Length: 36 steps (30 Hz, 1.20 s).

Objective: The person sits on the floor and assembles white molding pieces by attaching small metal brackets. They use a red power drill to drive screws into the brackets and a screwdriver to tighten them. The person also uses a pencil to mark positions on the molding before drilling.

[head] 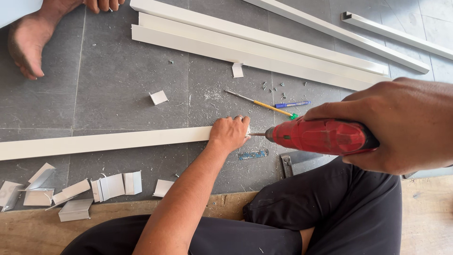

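My left hand [230,132] presses down on the right end of a long white profile [104,140] that lies across the grey tiled floor. My right hand [401,125] grips a red power drill [321,136] held level. Its bit [257,134] points left at the end of the profile, right beside my left fingers. I sit on the floor in black trousers [330,208].
Several long white profiles [264,47] lie at the back. A yellow-handled screwdriver [264,105], a blue pen [292,104], screws and shavings lie near the drill. Short cut-off pieces [75,193] are scattered at front left. Another person's bare foot [28,42] rests at top left.
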Each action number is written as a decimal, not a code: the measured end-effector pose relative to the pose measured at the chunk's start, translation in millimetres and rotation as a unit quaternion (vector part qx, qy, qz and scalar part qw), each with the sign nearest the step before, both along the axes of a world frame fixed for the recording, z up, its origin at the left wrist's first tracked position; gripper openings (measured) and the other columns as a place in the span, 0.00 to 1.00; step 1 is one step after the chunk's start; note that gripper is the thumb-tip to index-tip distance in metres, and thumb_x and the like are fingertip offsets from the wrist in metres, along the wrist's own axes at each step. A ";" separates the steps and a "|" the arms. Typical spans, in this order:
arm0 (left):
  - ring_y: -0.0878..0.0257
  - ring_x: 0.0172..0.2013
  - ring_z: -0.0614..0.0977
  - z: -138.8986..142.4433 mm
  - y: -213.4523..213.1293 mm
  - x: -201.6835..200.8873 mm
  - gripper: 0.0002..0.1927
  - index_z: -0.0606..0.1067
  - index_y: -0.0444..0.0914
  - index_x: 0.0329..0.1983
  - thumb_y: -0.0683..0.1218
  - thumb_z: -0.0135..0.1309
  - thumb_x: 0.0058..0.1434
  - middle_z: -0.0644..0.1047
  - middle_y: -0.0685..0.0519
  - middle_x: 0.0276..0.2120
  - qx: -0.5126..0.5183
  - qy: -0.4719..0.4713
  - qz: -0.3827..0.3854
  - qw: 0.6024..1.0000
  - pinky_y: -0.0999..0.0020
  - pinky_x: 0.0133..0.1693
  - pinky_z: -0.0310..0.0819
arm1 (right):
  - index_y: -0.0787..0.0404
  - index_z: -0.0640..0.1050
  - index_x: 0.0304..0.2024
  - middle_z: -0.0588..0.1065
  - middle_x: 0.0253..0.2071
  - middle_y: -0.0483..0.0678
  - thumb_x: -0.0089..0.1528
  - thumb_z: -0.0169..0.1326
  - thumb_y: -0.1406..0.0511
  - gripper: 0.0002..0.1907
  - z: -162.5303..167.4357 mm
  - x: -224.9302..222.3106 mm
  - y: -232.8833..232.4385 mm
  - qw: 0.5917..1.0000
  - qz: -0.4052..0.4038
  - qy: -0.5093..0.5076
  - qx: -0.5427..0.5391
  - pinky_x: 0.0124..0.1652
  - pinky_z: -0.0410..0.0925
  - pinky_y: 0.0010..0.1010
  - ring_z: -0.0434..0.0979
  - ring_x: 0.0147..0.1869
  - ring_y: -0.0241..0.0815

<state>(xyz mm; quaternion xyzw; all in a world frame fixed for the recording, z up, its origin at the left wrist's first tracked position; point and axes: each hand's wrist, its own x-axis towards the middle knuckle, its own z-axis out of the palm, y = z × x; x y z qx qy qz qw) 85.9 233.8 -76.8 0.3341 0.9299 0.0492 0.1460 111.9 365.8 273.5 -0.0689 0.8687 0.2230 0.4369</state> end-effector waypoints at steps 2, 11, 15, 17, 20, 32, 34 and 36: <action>0.55 0.37 0.86 5.9 5.9 -2.9 0.28 0.68 0.40 0.54 0.64 0.55 0.64 0.79 0.49 0.42 -0.004 -0.002 -0.003 1.000 0.59 0.36 0.84 | 0.21 0.62 0.71 0.81 0.52 0.29 0.53 0.65 0.53 0.45 8.3 -4.4 1.8 1.000 -0.008 -0.015 0.016 0.60 0.75 0.32 0.84 0.56 0.33; 0.54 0.38 0.86 37.8 6.9 -18.3 0.26 0.68 0.39 0.54 0.62 0.54 0.65 0.79 0.48 0.42 -0.016 -0.017 -0.004 1.000 0.58 0.37 0.84 | 0.22 0.60 0.71 0.82 0.50 0.30 0.55 0.64 0.53 0.44 40.7 -22.5 -4.7 0.999 0.014 -0.036 0.031 0.57 0.76 0.32 0.85 0.54 0.33; 0.54 0.37 0.87 53.6 3.8 -30.2 0.26 0.68 0.38 0.56 0.61 0.53 0.67 0.79 0.47 0.42 -0.023 -0.038 -0.003 0.999 0.58 0.37 0.85 | 0.19 0.60 0.72 0.81 0.51 0.27 0.53 0.65 0.53 0.47 53.2 -30.2 -8.8 0.999 0.010 -0.029 0.032 0.58 0.76 0.31 0.84 0.55 0.32; 0.53 0.38 0.86 59.3 -0.8 -36.3 0.26 0.68 0.39 0.56 0.61 0.54 0.66 0.79 0.47 0.42 -0.023 -0.031 -0.003 0.999 0.56 0.38 0.84 | 0.22 0.61 0.72 0.82 0.51 0.28 0.54 0.65 0.52 0.46 57.9 -36.1 -10.9 0.999 0.021 -0.024 0.024 0.57 0.76 0.31 0.85 0.54 0.33; 0.53 0.38 0.86 66.0 -6.5 -45.6 0.26 0.68 0.39 0.55 0.61 0.55 0.66 0.79 0.47 0.42 -0.021 -0.032 -0.001 0.999 0.56 0.39 0.84 | 0.22 0.60 0.72 0.82 0.50 0.28 0.52 0.66 0.53 0.47 63.5 -47.6 -14.0 0.999 0.032 -0.021 0.022 0.59 0.75 0.31 0.84 0.55 0.32; 0.55 0.38 0.86 87.9 -49.1 -58.9 0.24 0.69 0.40 0.53 0.60 0.55 0.66 0.80 0.49 0.41 -0.023 -0.045 -0.005 0.999 0.57 0.39 0.84 | 0.23 0.60 0.73 0.80 0.53 0.28 0.52 0.65 0.52 0.48 84.5 -60.7 -54.6 0.999 0.045 -0.015 0.013 0.58 0.75 0.33 0.82 0.57 0.33; 0.54 0.38 0.86 87.0 -60.5 -55.2 0.24 0.69 0.40 0.53 0.60 0.56 0.66 0.80 0.48 0.41 -0.020 -0.047 0.000 0.999 0.57 0.38 0.84 | 0.22 0.59 0.73 0.79 0.55 0.27 0.52 0.65 0.52 0.48 83.5 -58.8 -64.3 0.999 0.044 -0.020 0.019 0.58 0.75 0.32 0.82 0.58 0.32; 0.53 0.38 0.86 88.0 -70.8 -53.5 0.25 0.68 0.40 0.54 0.61 0.56 0.65 0.80 0.48 0.41 -0.009 -0.044 0.010 0.999 0.57 0.38 0.84 | 0.21 0.59 0.73 0.79 0.55 0.26 0.54 0.64 0.52 0.48 86.2 -58.8 -73.1 0.998 0.037 -0.030 0.038 0.59 0.75 0.31 0.83 0.58 0.31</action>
